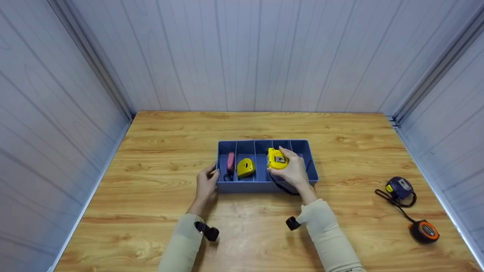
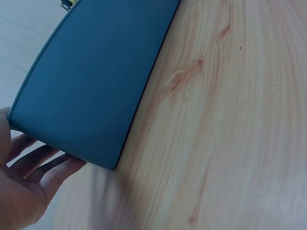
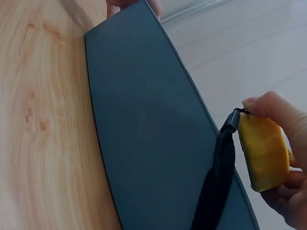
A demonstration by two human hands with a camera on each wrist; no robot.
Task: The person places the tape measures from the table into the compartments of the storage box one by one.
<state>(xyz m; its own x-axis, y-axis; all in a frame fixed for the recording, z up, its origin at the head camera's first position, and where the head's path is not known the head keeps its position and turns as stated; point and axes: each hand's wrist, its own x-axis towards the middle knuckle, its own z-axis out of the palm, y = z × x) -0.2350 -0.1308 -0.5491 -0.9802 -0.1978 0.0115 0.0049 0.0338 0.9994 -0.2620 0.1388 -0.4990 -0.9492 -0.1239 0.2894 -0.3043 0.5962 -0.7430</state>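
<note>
A blue divided tray (image 1: 245,187) stands on the wooden table. My left hand (image 1: 206,184) grips its left end, thumb at the rim and fingers against the outer wall (image 2: 91,81). Over the middle and right compartments, my right hand (image 1: 295,172) holds a yellow tape measure (image 1: 277,159) between thumb and fingers. Its black wrist strap (image 3: 218,177) dangles past the tray's front wall. In the leftmost compartment lies a small pink tape measure (image 1: 230,162) with a dark cord. Another yellow tape measure (image 1: 245,168) sits in the second compartment.
At the table's right lie a dark blue tape measure (image 1: 401,187) with a yellow button and a black-and-orange tape measure (image 1: 424,231), their cords close together. Pale panel walls (image 1: 242,56) enclose the table at the back and both sides.
</note>
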